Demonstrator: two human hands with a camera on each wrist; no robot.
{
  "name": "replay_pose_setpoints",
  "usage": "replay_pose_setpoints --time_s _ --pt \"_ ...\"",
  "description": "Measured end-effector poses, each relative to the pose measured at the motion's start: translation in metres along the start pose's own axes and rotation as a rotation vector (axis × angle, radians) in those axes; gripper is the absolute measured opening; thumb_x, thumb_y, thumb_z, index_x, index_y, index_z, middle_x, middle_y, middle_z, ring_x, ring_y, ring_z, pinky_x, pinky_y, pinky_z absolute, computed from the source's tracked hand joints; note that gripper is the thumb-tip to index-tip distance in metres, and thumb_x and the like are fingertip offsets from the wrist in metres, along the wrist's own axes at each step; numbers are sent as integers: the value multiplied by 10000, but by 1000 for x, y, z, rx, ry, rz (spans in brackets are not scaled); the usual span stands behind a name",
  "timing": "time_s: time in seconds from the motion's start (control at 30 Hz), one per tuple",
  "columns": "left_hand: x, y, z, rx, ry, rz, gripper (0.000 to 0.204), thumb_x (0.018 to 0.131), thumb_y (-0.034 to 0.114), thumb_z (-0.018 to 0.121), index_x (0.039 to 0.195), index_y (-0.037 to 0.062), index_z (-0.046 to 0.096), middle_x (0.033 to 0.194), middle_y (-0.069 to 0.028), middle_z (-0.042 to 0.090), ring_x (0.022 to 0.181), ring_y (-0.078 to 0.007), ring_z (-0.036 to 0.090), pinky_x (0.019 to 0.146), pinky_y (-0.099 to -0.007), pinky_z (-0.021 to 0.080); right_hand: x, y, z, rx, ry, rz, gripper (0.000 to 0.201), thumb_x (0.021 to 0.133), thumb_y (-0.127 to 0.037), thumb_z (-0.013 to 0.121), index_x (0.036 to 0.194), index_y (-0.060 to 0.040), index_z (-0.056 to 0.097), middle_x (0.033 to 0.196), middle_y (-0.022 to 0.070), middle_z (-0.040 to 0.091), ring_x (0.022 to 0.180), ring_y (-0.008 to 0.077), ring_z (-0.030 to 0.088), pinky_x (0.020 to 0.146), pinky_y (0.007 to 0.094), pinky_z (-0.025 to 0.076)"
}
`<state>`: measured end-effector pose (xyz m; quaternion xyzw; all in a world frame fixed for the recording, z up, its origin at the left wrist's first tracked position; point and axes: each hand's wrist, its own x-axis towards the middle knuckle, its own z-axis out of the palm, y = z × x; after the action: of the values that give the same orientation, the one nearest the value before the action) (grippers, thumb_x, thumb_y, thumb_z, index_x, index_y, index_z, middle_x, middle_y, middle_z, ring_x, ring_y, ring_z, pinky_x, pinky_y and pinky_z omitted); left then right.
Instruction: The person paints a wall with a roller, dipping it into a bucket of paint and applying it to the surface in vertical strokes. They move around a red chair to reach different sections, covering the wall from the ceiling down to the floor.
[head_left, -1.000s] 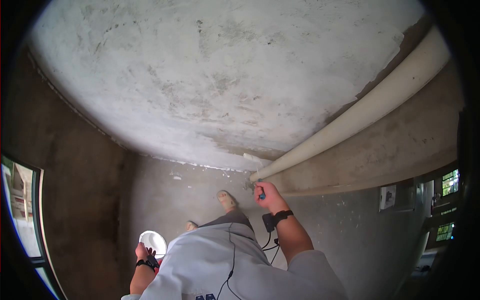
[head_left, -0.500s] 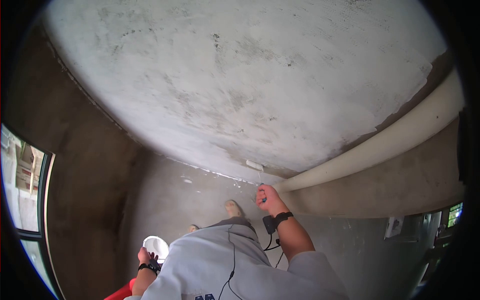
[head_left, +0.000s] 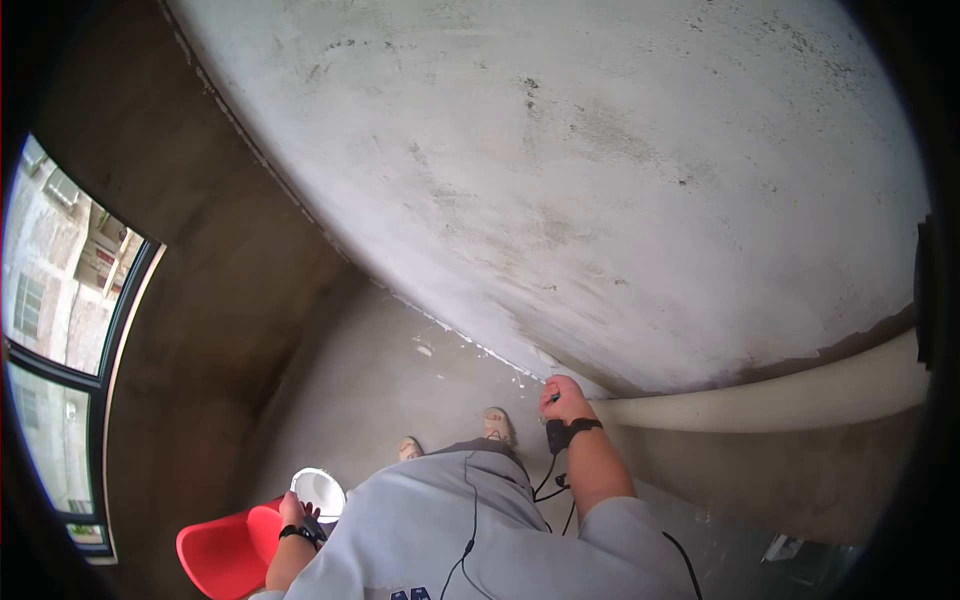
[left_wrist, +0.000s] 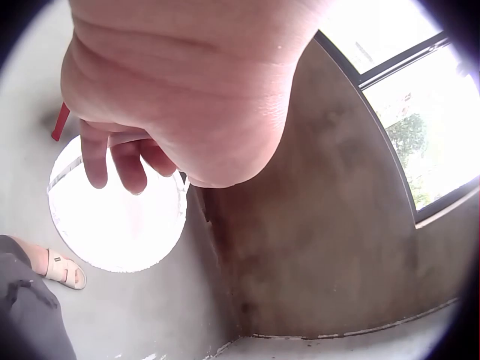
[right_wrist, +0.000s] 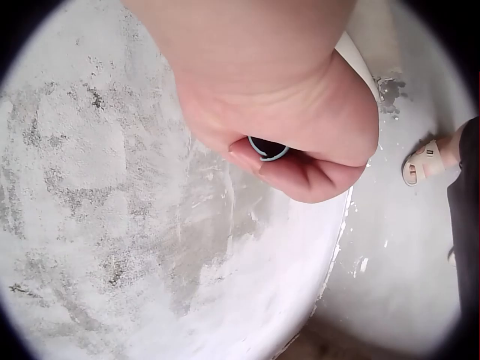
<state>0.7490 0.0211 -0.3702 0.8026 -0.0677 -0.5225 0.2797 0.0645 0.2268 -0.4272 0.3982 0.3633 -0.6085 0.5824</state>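
Note:
My right hand [head_left: 567, 400] grips the handle of a paint roller [right_wrist: 268, 148], low in front of the white-coated wall [head_left: 640, 170]. In the right wrist view the handle's round dark end with a blue rim shows within the curled fingers, while the roller's head is hidden behind the hand. My left hand [left_wrist: 180, 97] holds a white bucket [head_left: 320, 490] at my left side, fingers curled at its near edge. The grip point itself is hidden under the palm. In the left wrist view the bucket [left_wrist: 120, 217] is overexposed, so its contents do not show.
A red chair [head_left: 215, 555] stands close behind the left hand. A thick pale pipe [head_left: 760, 405] runs along the wall's right side. Brown wall [head_left: 220, 330] and a window [head_left: 60, 270] lie left. White splashes dot the grey floor [head_left: 400, 380].
The head view has turned left, bringing the red chair into sight. The roller's head, plainly visible earlier at the wall's foot, is now mostly behind the right hand. Both grips stay.

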Motion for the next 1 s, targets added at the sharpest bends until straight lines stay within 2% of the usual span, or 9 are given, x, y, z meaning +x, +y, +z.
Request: replay_pose_setpoints --time_s 0.2,0.27,0.33,0.47,0.57,0.63,0.67,0.8,1.0 --pt "-10 -16 -22 -28 49 -28 263 839 302 522 1076 188 510 942 -37 403 1013 -276 442 973 -556 338 16 -2 7 24 46 27 263 819 -52 521 624 -153 377 485 -69 385 382 68 390 404 230 299" --pt "-15 -19 -26 -45 63 -41 269 836 304 521 1082 195 516 940 -37 403 997 -276 443 960 -553 348 18 3 9 -52 90 -38 243 811 -59 527 631 -145 389 485 -55 391 385 78 396 405 230 310" --pt "-19 -21 -31 2 86 -25 325 860 320 517 1136 151 482 961 -67 414 879 -259 491 793 -521 460 17 9 13 -71 100 -57 230 806 -59 535 640 -141 399 489 -51 400 388 80 400 405 232 316" --pt "-9 -30 -43 -41 75 -79 246 832 293 515 1063 209 521 920 -36 399 912 -267 435 895 -543 391 20 22 22 -47 167 -107 192 794 -61 544 662 -135 427 497 -48 414 394 87 408 409 240 329" --pt "3 -30 -42 -43 59 -129 312 839 296 511 1138 205 510 993 -43 419 974 -278 445 934 -545 378 21 24 27 30 212 -30 182 793 -61 537 662 -136 435 498 -51 417 403 90 415 422 241 344" --pt "9 -33 -38 -28 58 -117 415 858 310 503 1254 194 464 1124 -60 417 1078 -294 440 986 -543 353 9 27 32 20 213 -67 185 792 -68 537 656 -139 433 496 -53 416 409 90 420 429 238 353" --pt "20 -33 -37 35 81 -79 361 870 304 507 1197 153 477 962 -76 427 856 -269 506 732 -500 476 -1 32 37 22 210 -91 189 791 -76 538 650 -141 431 494 -55 416 415 89 424 436 235 361" --pt "32 -24 -26 82 56 -59 383 866 291 509 1217 139 480 969 -89 440 868 -274 522 712 -490 482 -44 56 65 64 183 -180 154 798 -96 516 681 -148 431 508 -43 387 434 100 393 431 253 360" --pt "58 -3 -6 197 -51 -47 394 862 286 511 1213 111 478 981 -101 449 876 -283 529 703 -483 484 -97 95 96 37 107 -253 187 798 -120 522 646 -159 420 519 -42 389 440 104 380 456 266 330"
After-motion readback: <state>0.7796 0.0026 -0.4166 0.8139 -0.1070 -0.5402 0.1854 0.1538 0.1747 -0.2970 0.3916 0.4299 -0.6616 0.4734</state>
